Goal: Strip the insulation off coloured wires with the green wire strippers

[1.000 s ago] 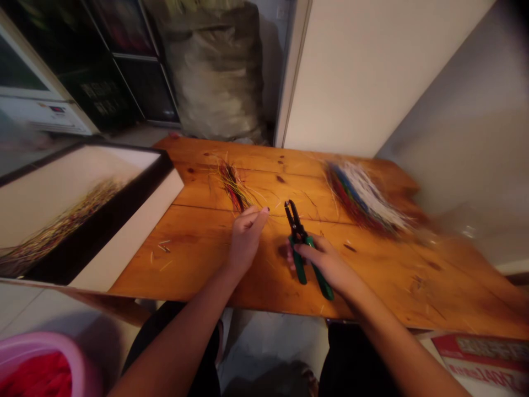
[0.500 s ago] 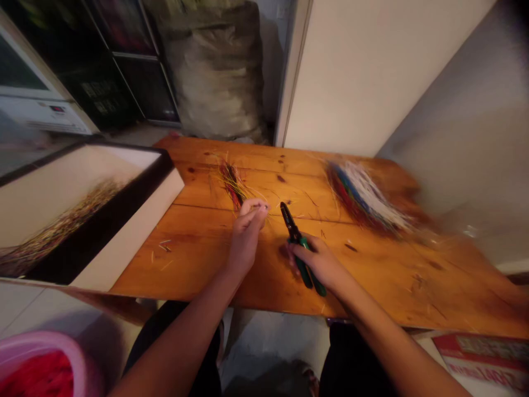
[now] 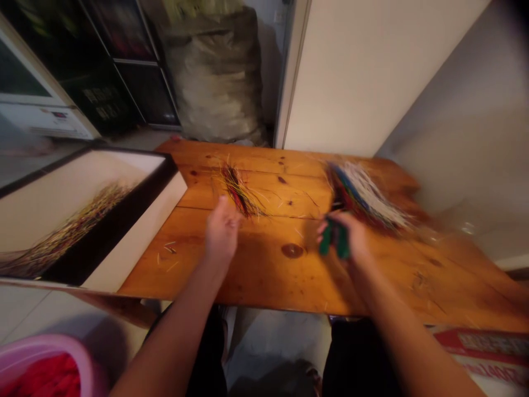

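Our right hand was closed around the green handles of the pliers, and both were blurred. The pliers' black head was hard to make out. At twelve o'clock from that hand, just beside it, lay a large bundle of cut wires, white, blue and red. Our left hand was raised over the table at nine o'clock from the pliers, its fingers bunched and blurred; we could not tell whether it pinched anything. At one o'clock from that hand lay a small bundle of thin wires, red, yellow and green.

Both bundles lay on a wooden table, orange-brown, with plank seams, a dark knot and loose wire scraps. At nine o'clock on its edge sat a black-rimmed tray holding a long drift of wire strands.

Beyond the table, at twelve o'clock, stood a bulging sack against a cream wall. A dark shelf unit stood at eleven o'clock. At seven o'clock on the floor was a pink basin of red cloth, and at four o'clock a printed carton.
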Tool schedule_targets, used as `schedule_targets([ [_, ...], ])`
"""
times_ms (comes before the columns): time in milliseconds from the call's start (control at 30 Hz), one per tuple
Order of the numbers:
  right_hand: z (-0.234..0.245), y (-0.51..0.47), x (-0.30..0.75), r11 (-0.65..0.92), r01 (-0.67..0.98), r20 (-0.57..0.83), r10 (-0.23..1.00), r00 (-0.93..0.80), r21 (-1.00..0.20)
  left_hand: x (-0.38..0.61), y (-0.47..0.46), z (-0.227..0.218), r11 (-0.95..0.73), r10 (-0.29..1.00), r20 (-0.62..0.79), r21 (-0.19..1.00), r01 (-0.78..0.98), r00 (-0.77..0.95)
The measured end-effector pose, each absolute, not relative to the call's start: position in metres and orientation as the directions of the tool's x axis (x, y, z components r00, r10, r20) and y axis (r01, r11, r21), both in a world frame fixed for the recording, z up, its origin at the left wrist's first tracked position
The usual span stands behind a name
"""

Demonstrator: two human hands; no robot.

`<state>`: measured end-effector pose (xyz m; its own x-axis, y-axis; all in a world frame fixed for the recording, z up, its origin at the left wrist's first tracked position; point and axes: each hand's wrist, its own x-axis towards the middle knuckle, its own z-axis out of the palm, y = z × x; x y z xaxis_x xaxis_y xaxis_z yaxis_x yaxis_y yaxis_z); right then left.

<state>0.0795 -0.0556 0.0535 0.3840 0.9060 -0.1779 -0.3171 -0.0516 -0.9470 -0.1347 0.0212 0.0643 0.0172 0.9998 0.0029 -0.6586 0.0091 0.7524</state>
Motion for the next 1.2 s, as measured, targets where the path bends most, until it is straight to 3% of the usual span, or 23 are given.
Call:
schedule_targets([
  [67, 0.057, -0.055, 0.112, 0.148, -0.385, -0.150, 0.751, 0.643, -0.911, -0.146, 0.025, 0.064, -0.088, 0.995, 0.025, 0.728, -0.680, -0.101],
  [133, 0.059, -0.057, 0.127, 0.171, -0.379, -0.163, 0.693, 0.703, -0.909, -0.148, 0.025, 0.065, -0.110, 0.994, 0.069, 0.719, -0.687, -0.088],
  [200, 0.058, -0.060, 0.117, 0.072, -0.383, -0.206, 0.745, 0.635, -0.921, -0.141, 0.022, 0.065, -0.095, 0.995, 0.096, 0.709, -0.699, -0.038],
  [333, 0.057, -0.066, 0.060, -0.140, -0.398, -0.258, 0.930, 0.260, -0.906, -0.125, 0.020, 0.065, -0.093, 0.995, 0.094, 0.674, -0.733, -0.040],
  [533, 0.058, -0.079, 0.013, -0.356, -0.305, -0.333, 0.934, -0.126, -0.883, -0.128, 0.024, 0.062, -0.030, 0.998, 0.056, 0.601, -0.798, 0.004],
  [667, 0.058, -0.083, 0.007, -0.386, -0.220, -0.350, 0.918, -0.184, -0.896, -0.129, 0.021, 0.064, -0.015, 0.996, 0.080, 0.606, -0.795, 0.042],
  [1200, 0.051, -0.076, 0.011, -0.358, -0.153, -0.342, 0.932, -0.124, -0.921, -0.115, 0.004, 0.061, 0.054, 0.981, 0.075, 0.780, -0.624, 0.179],
])
